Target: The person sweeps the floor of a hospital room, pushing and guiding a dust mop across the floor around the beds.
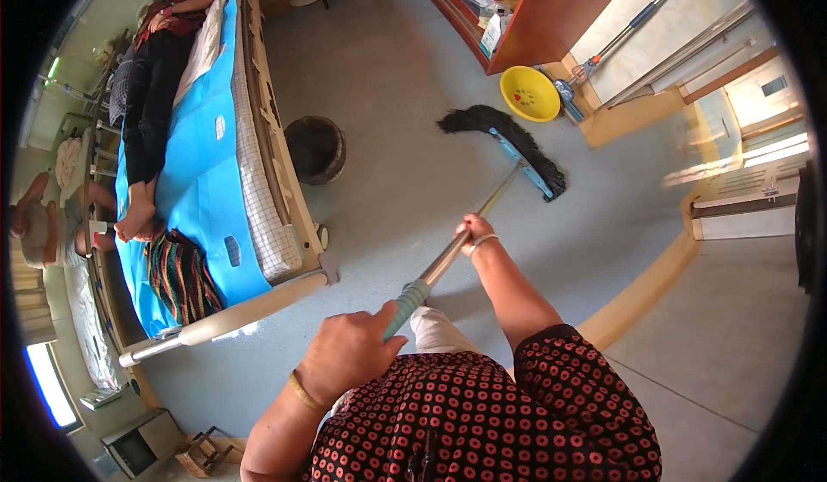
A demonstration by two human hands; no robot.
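My left hand (pixel 352 349) is closed around the ribbed green grip (pixel 408 301) at the upper end of a mop's metal pole (pixel 446 259). Farther down the pole, my right hand (pixel 477 231) is wrapped around it, a pale bangle on the wrist. The pole slants away to a light blue plastic mop clamp (pixel 521 162). Black mop strands (pixel 533 152) lie spread in a curve on the grey floor, just short of a yellow plastic basin (pixel 530 93).
A person lies on a bed with a blue mat (pixel 200 178) at left; another person is beyond it. A dark waste bin (pixel 315 150) stands beside the bed. A red-brown cabinet (pixel 555 17) and a leaning long-handled mop (pixel 639 17) are at upper right. A doorway opens at right.
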